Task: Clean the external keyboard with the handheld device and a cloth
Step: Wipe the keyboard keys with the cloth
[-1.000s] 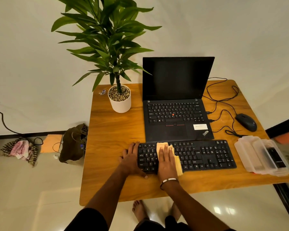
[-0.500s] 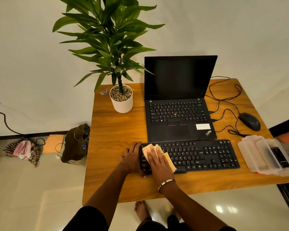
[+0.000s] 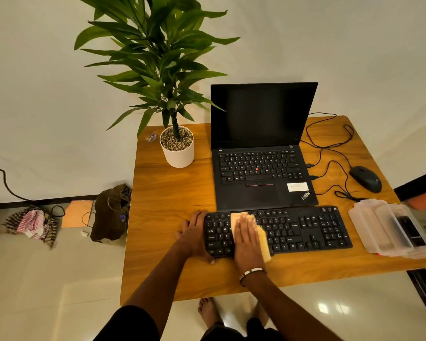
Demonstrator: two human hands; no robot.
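**Midway: wiping the left keys**

Nearest, at the front edge of the bench [image 3: 162, 274]: right hand [image 3: 247, 238] laid flat, fingers straight, pressing the yellow cloth [image 3: 262, 238] onto the left part of the external keyboard [image 3: 305, 230]. No curl, no pinch; cloth trapped under palm and fingers, sticking out beyond the fingertips and along the hand's right side. Just beside, left hand [image 3: 194, 236] bracing the keyboard's left end, fingers relaxed over the corner, thumb along the front edge, holding nothing.

By judgement, wiping stage in hand and far from over: cloth sitting on the letter keys at left, with the middle block, arrow cluster and number pad to the right not under it. Whether the handheld device has had its turn, impossible to tell from this view.

To the right, near the bench's front corner and well apart from both hands: a clear plastic case [image 3: 389, 230] with a dark slim object inside, possibly the handheld device, too indistinct to confirm.

Farther back, touching or nearly touching the keyboard's rear edge: open laptop [image 3: 261, 173], screen dark. Right of it, a wired mouse [image 3: 365, 178] amid looping cable. At the far left, a potted plant [image 3: 177, 148].
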